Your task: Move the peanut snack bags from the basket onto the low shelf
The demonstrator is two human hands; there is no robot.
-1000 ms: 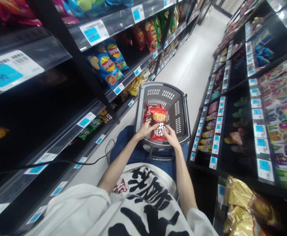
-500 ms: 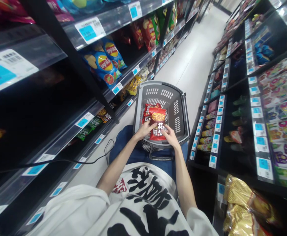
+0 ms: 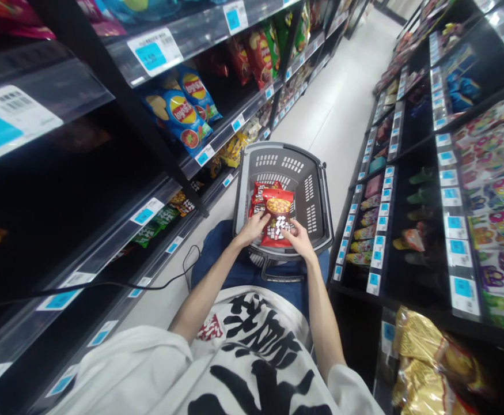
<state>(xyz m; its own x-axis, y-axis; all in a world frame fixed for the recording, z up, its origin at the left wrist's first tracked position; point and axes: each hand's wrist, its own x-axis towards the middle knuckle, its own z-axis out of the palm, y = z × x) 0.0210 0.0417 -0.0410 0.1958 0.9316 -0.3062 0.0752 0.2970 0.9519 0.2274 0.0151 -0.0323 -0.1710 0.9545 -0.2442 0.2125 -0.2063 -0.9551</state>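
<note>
Between my two hands is a red snack bag (image 3: 279,214) with a bowl of round nuts and large white characters printed on it. My left hand (image 3: 254,228) grips its left edge, thumb on the front. On the opposite edge my right hand (image 3: 299,238) pinches it the same way. The bag is over the near part of a grey shopping basket (image 3: 312,202) with slotted walls. More red bags (image 3: 260,191) lie in the basket beyond and to the left of it, partly covered. The basket rests at my lap, its black handle (image 3: 283,278) folded toward me.
Dark shelves with price tags line both sides of a narrow aisle floor (image 3: 333,115). Blue chip bags (image 3: 185,115) stand on the left shelf. Gold packages (image 3: 424,357) lie at the lower right. A black cable (image 3: 126,282) runs off to the left.
The thumbs have shifted slightly on the bag, the left one showing less across its front. The bag and basket stay in nearly the same place.
</note>
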